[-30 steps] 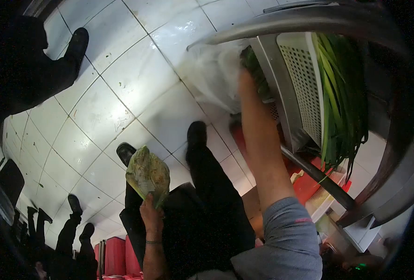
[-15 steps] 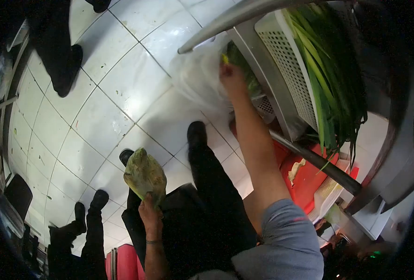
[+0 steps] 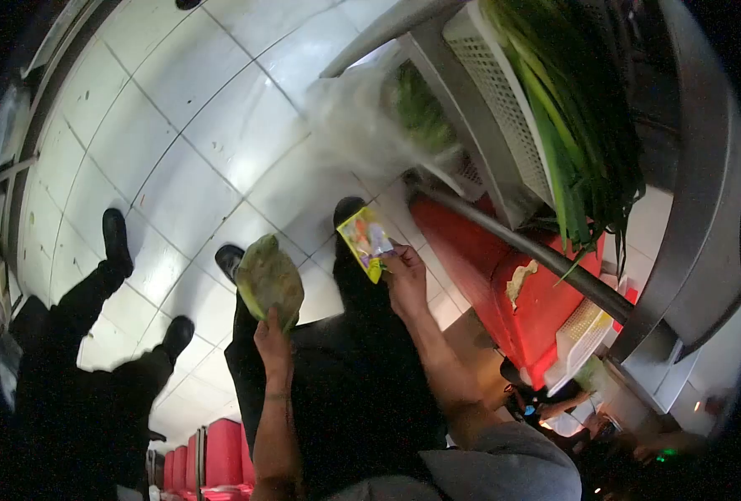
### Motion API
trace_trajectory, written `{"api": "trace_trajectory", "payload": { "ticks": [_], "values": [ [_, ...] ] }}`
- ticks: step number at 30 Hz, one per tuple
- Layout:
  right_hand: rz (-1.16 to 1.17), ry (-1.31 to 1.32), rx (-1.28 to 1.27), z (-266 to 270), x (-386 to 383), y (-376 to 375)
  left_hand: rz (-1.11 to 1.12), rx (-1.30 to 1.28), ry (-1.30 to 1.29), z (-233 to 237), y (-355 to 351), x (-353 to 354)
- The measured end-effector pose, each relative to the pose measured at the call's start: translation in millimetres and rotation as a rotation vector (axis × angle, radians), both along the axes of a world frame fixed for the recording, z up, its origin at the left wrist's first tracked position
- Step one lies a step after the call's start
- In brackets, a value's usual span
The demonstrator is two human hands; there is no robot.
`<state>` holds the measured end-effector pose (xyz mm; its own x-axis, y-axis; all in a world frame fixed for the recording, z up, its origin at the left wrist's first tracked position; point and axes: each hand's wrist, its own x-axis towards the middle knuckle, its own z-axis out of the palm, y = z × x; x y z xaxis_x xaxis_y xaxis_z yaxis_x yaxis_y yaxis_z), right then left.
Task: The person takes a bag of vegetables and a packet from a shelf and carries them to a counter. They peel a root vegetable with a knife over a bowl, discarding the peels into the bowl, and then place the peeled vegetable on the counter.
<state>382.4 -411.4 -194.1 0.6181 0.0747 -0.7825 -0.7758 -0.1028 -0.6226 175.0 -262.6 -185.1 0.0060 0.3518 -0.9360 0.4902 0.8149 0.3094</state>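
Note:
My left hand (image 3: 274,341) is closed round the lower end of a leafy green vegetable (image 3: 272,280), browned in places and possibly a lettuce or cabbage. To its right, my right hand (image 3: 407,275) pinches the corner of a small yellow packet (image 3: 365,237) with a colourful print. The packet is held up over my right leg, apart from the vegetable. Beyond the hands, a clear plastic bag (image 3: 350,125) hangs by the metal rack, blurred. Beside it, green leaves (image 3: 425,108) show low in the rack.
A white perforated crate (image 3: 491,63) of long green leaves, like leeks (image 3: 567,125), sits on the rack at right. Below it runs a metal bar (image 3: 537,259) over a red plastic surface (image 3: 471,267). Another person's legs (image 3: 128,376) are at left, near red chairs (image 3: 224,455).
My right hand has come back from the plastic bag by the rack toward my body, with the yellow packet in it. My left hand keeps the vegetable. The other person's legs have moved closer.

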Motion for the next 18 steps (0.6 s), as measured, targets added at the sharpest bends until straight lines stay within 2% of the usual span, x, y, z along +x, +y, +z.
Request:
{"api": "trace_trajectory", "payload": {
  "ticks": [1,3,4,5,6,7,8,9,10,11,14,15,16,17,18],
  "values": [
    [0.15,-0.184,-0.081,1,-8,3,0.024,-0.016,-0.002,0,0,0],
    [0.447,-0.537,-0.183,0,-35,23,-0.11,0.09,0.043,-11,-8,-5],
    [0.579,-0.654,-0.234,1,-47,28,-0.644,0.613,-0.041,-38,-23,-29],
    [0.708,-0.718,-0.231,23,-54,47,-0.334,0.19,0.026,-21,-17,-16],
    [0.895,-0.815,-0.229,24,-71,55,-0.302,0.004,0.094,7,1,7],
    [1.075,-0.933,-0.243,23,-87,56,-0.21,0.005,0.058,-6,-11,-2],
    [1.253,-0.934,-0.186,13,-105,58,-0.229,0.162,-0.01,-9,-15,-1],
    [1.262,-0.718,-0.143,-3,-138,51,-0.255,0.307,-0.094,-14,-20,1],
    [1.235,-0.773,-0.135,1,-148,51,-0.276,0.333,-0.117,-29,-30,-11],
    [1.207,-0.83,-0.134,6,-150,56,-0.27,0.286,-0.095,-29,-26,-13],
    [1.28,-0.688,0.062,28,-122,53,-0.217,0.118,-0.038,-29,-24,-10],
    [1.241,-0.665,0.13,21,-119,46,-0.2,0.142,-0.086,-31,-25,-13],
    [1.214,-0.556,0.214,24,-106,44,-0.182,0.165,-0.135,-35,-27,-17],
    [1.183,-0.444,0.302,26,-93,43,0.046,-0.011,-0.129,-14,-17,-5],
    [1.154,-0.344,0.342,22,-86,37,0.019,0.027,-0.152,-8,-15,-3]
  ]
}}
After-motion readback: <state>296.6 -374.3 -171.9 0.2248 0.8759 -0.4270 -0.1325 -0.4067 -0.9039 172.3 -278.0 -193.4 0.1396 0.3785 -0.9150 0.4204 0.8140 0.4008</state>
